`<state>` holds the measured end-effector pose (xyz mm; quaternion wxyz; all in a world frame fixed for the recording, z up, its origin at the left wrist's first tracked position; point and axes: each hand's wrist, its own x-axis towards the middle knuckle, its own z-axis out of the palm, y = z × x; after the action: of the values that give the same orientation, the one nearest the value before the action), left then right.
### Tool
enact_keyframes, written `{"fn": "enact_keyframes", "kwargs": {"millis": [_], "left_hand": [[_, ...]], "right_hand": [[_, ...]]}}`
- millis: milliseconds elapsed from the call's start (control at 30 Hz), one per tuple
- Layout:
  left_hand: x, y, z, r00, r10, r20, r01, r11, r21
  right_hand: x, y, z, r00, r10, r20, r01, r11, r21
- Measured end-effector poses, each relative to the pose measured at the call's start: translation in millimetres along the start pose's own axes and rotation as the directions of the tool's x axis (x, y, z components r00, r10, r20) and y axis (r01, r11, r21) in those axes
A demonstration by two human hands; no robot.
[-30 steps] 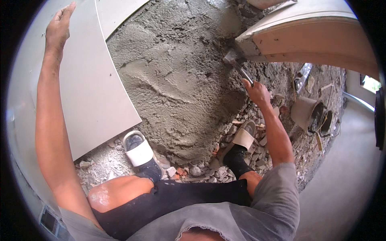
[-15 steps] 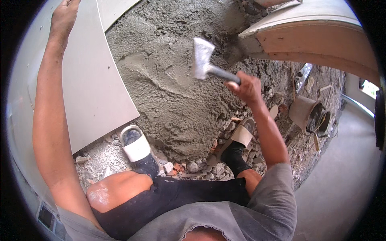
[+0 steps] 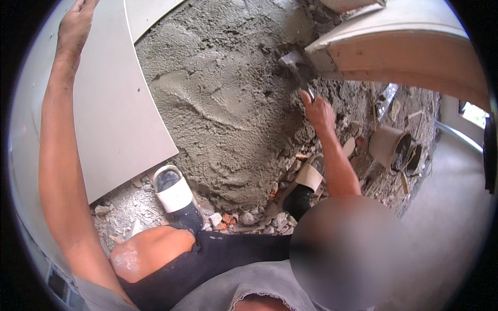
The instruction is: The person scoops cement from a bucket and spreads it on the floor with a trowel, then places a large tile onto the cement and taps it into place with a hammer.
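My right hand (image 3: 320, 113) is wrapped round the dark handle of a trowel (image 3: 290, 58) with a broad, hatchet-shaped metal blade. The blade, smeared by motion, is at the wet grey mortar bed (image 3: 207, 103), beside the end of a raised curved slab. My left hand (image 3: 74, 31) is up at the far left, by the pale wall and over a large light tile (image 3: 119, 114). The upper picture edge cuts off its fingers, so what they touch cannot be made out.
Broken brick and stone rubble (image 3: 249, 216) lies round my sandalled feet. The curved slab (image 3: 404, 54) with an orange-brown edge juts in at the upper right. A mortar-stained pot-like container (image 3: 386, 145) lies among debris at right, before a smooth grey floor (image 3: 441, 207).
My right hand has swung the trowel from above the mortar's middle to the right, down beside the curved slab's end. My left hand has shifted slightly up and left.
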<state>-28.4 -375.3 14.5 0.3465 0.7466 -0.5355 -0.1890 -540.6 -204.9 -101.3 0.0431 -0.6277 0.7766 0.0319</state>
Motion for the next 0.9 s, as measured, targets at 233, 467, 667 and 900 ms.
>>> {"fn": "enact_keyframes", "kwargs": {"millis": [233,467,667,900], "left_hand": [[-15,37,33,0.939,0.329,-0.103,-0.344,0.912,-0.223],[-30,42,33,0.903,0.429,-0.032,-0.428,0.889,-0.165],[-18,27,35,0.94,0.34,0.02,-0.325,0.914,-0.241],[-15,8,34,0.995,0.09,0.032,-0.092,0.995,0.039]], "right_hand": [[-5,1,0,0.958,-0.28,-0.063,0.284,0.956,0.074],[-2,8,5,0.922,-0.272,0.274,0.265,0.962,0.063],[1,4,4,0.973,0.127,0.194,-0.126,0.992,-0.017],[4,17,-10,0.967,-0.149,0.204,0.098,0.966,0.24]]}}
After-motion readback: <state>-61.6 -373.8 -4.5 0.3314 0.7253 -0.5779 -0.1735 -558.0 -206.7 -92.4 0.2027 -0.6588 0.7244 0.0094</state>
